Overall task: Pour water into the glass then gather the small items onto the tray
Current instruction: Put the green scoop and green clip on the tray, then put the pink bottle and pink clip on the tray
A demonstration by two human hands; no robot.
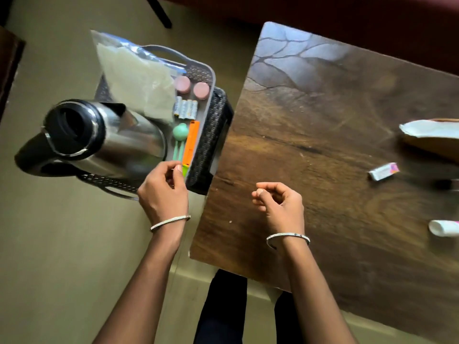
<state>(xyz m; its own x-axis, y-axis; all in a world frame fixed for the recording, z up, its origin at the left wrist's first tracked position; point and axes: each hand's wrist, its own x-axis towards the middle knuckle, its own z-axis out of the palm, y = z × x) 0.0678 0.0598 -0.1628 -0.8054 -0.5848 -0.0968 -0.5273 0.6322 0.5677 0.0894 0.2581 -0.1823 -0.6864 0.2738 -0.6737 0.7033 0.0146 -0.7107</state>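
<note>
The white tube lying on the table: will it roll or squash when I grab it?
The tube lies on its side and looks round, so a nudge may roll it across the table. It looks like soft plastic, so it may give when squeezed. Small, so probably light.

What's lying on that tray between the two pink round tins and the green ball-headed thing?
A row of white batteries lies there, side by side on the grey tray. The head view shows it.
</note>
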